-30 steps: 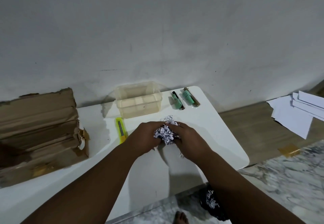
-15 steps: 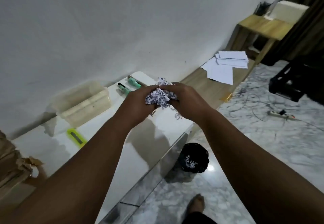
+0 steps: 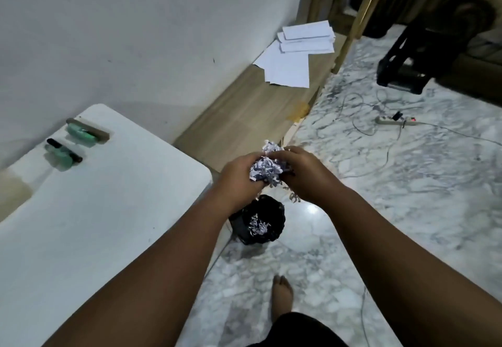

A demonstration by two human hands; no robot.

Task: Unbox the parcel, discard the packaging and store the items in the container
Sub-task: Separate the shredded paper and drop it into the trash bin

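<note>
A wad of shredded printed paper (image 3: pixel 265 167) is pressed between my left hand (image 3: pixel 239 175) and my right hand (image 3: pixel 301 170), held in the air past the right edge of the white table (image 3: pixel 81 224). Directly below, on the marble floor, sits a small black bin bag (image 3: pixel 258 221) with more shredded paper inside. Two green tubes (image 3: pixel 81 132) (image 3: pixel 63 154) lie at the far end of the table. The clear container is out of view except for a blurred corner at the left edge.
White sheets (image 3: pixel 296 56) lie on a low wooden ledge (image 3: pixel 244 110) along the wall. A power strip (image 3: pixel 396 120) and loose cables cross the floor to the right. A black crate (image 3: pixel 404 69) stands at the far right. My bare foot (image 3: pixel 282 297) is below the bag.
Both hands carried the paper wad from above the table to the right, off its edge and over the black bag. The view swung right; the box and cutter left the frame.
</note>
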